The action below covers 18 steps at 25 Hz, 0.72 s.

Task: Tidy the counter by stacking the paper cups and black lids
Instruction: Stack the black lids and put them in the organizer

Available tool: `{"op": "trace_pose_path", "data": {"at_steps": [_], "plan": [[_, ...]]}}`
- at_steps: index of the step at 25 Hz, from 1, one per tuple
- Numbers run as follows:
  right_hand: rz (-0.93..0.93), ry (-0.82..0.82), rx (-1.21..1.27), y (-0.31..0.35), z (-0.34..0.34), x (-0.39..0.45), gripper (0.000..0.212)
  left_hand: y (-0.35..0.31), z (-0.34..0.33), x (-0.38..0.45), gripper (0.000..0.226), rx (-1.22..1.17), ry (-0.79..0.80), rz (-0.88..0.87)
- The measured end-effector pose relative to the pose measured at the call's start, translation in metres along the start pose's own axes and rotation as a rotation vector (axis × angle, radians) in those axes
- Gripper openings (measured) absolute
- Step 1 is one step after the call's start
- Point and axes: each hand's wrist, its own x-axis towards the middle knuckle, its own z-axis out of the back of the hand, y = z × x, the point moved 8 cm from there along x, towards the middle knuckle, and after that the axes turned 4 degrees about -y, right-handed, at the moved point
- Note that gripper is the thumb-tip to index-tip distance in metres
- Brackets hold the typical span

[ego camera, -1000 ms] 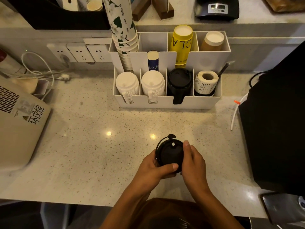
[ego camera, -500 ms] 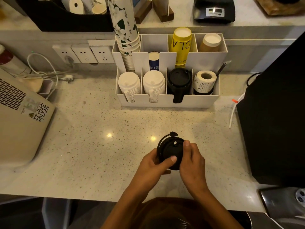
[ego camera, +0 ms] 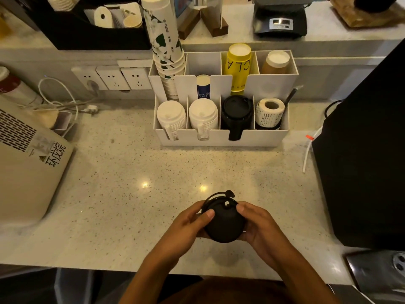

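Both hands hold a stack of black lids (ego camera: 223,224) just above the counter near its front edge. My left hand (ego camera: 188,224) grips the stack's left side, thumb on top. My right hand (ego camera: 260,227) cups its right side. One lid's plug tab sticks out at the far edge. In the white organizer (ego camera: 219,139) at the back stands another black lid stack (ego camera: 235,113), beside two white lid stacks (ego camera: 172,117). A tall stack of printed paper cups (ego camera: 164,44) leans in its back left slot. Yellow cups (ego camera: 238,64) and brown cups (ego camera: 276,62) fill other back slots.
A beige machine (ego camera: 28,163) sits at the left, a large black appliance (ego camera: 368,154) at the right. A label roll (ego camera: 270,111) fills the organizer's front right slot. Wall sockets (ego camera: 114,77) and white cables (ego camera: 65,102) lie at the back left. A scale (ego camera: 280,20) stands on the raised shelf.
The lid stack has tilted so more of its side shows. My hands have spread wider around it, the right hand moving from the top to the right side.
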Motion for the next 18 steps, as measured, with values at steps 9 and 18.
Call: {"op": "trace_pose_path", "data": {"at_steps": [9,18], "plan": [[0.044,-0.202,0.015,0.018,-0.005,0.003,0.023,-0.032,-0.017,0.003,0.101,0.551,-0.252,-0.299],[0.137,-0.323,0.078,0.041,-0.004,0.003,0.017,-0.064,-0.024,0.021,0.079,0.618,-0.326,-0.365]]}}
